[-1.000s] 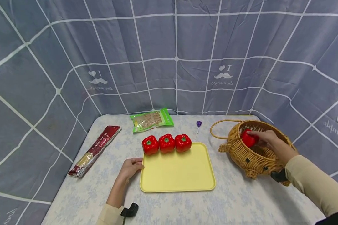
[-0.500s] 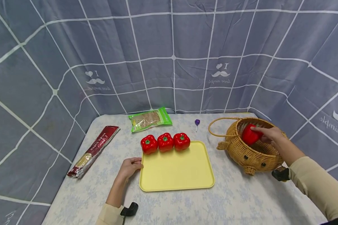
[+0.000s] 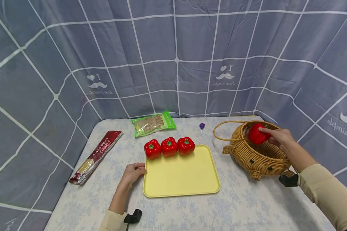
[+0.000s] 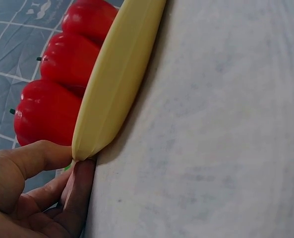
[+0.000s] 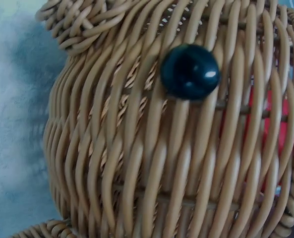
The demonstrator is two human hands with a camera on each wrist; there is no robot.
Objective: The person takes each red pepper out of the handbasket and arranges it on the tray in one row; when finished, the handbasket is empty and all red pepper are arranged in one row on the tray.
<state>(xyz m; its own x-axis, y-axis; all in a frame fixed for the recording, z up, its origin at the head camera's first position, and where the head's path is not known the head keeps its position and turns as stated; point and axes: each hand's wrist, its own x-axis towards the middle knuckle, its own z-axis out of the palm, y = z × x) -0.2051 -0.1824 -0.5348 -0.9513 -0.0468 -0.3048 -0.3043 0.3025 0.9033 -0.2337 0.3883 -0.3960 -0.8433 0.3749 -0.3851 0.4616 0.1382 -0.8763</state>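
Note:
My left hand [image 3: 132, 173] pinches the left edge of a yellow tray [image 3: 182, 179]; in the left wrist view the thumb lies on one side of the rim [image 4: 112, 84] and the fingers on the other. Along the tray's far side sit three red bell peppers [image 3: 169, 147] in a row, green stems showing. At the right, my right hand [image 3: 279, 137] grips another red bell pepper [image 3: 257, 134] at the mouth of a wicker basket [image 3: 245, 157]. Woven wicker with a dark button eye [image 5: 190, 72] fills the right wrist view, and red shows through the gaps.
A green-trimmed food packet [image 3: 154, 124] lies behind the peppers. To the left is a long dark-red packet [image 3: 96, 157]. A purple lollipop [image 3: 201, 126] lies between the packet and the basket, whose handle [image 3: 219, 131] sticks out leftward. Grey gridded curtains [image 3: 150, 41] enclose the table.
The right hand has lifted the bell pepper slightly, and more of it shows at the basket's mouth. The basket has tilted or shifted a little. My left hand stays at the tray's edge.

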